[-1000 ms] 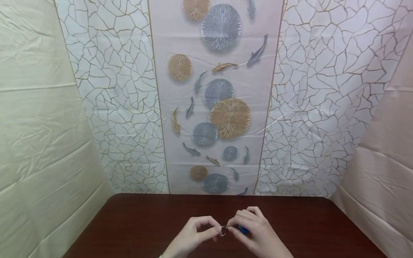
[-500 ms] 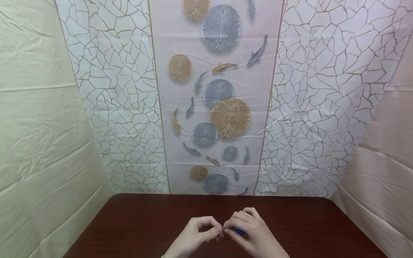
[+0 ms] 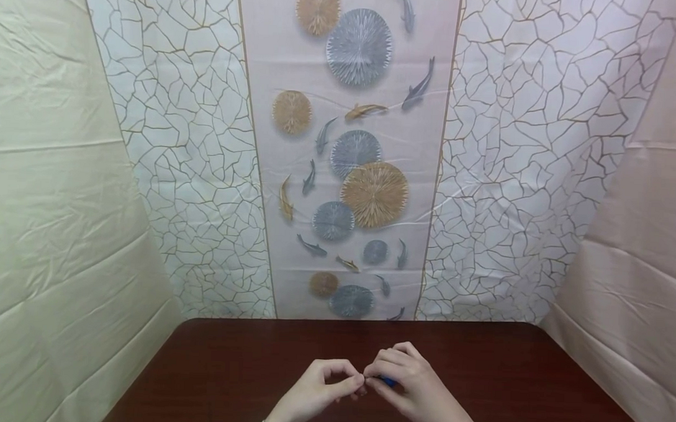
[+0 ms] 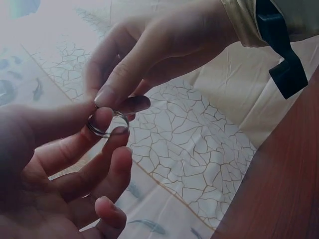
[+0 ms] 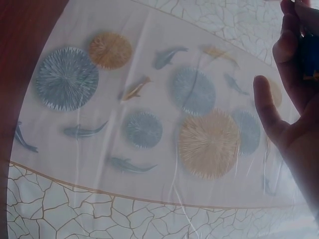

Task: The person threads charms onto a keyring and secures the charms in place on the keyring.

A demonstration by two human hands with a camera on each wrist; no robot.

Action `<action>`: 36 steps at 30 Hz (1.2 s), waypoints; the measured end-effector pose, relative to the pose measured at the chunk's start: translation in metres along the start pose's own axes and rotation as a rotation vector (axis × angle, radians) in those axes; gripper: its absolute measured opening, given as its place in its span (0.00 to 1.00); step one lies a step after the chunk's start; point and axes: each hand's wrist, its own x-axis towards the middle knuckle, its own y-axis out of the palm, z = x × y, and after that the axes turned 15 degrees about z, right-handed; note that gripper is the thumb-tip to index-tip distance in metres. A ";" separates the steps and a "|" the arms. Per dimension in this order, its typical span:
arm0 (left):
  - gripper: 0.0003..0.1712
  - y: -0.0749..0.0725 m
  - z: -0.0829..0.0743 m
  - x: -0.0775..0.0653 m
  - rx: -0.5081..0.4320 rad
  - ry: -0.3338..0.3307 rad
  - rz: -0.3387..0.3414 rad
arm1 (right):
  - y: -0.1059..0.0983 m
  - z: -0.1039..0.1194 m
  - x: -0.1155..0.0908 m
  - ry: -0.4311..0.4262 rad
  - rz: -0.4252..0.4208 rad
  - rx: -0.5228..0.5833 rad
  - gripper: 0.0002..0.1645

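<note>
My left hand (image 3: 319,384) and right hand (image 3: 412,387) meet fingertip to fingertip low over the table. In the left wrist view a thin metal split ring (image 4: 99,133) is pinched between the left thumb and fingers, one fingertip poking into its loop. The right thumb and index finger close on the ring's upper edge. Partly hidden in the right hand is a small blue object (image 3: 388,381); the right wrist view shows its dark blue side (image 5: 310,57) with a bit of yellow at the bottom. I cannot tell its kind.
The dark red-brown table (image 3: 243,357) spreads under both hands. Behind it hangs a patterned cloth (image 3: 353,249) with fish and round motifs, and plain beige cloth (image 3: 63,226) flanks the sides. A black strap (image 4: 279,55) circles the right wrist.
The right hand has moved left, bringing the blue object up to the ring. The gap between the two hands' fingertips has closed, and both hands sit slightly lower in view.
</note>
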 end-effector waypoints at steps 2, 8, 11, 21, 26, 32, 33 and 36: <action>0.18 0.000 0.001 0.000 0.002 0.017 0.005 | 0.000 0.000 0.000 -0.003 0.001 -0.004 0.07; 0.17 -0.001 0.002 0.000 -0.007 0.054 0.004 | -0.001 0.000 0.000 0.001 0.001 0.009 0.06; 0.18 -0.002 0.002 -0.001 -0.035 0.067 0.004 | -0.002 -0.001 -0.002 0.010 -0.009 0.017 0.05; 0.21 -0.003 0.000 -0.003 -0.090 0.041 -0.007 | -0.004 -0.003 -0.003 0.031 -0.011 0.019 0.04; 0.20 0.001 -0.001 0.000 -0.036 -0.033 -0.023 | -0.001 -0.001 -0.002 0.025 -0.010 0.026 0.05; 0.20 0.001 0.001 0.001 -0.034 -0.037 -0.019 | 0.003 0.001 0.001 0.009 0.004 -0.006 0.06; 0.20 0.001 0.001 0.000 -0.033 -0.034 -0.019 | 0.003 0.000 0.001 0.008 0.004 -0.012 0.06; 0.19 -0.001 0.001 0.000 -0.038 -0.023 -0.017 | 0.003 -0.001 0.000 0.014 0.001 -0.012 0.06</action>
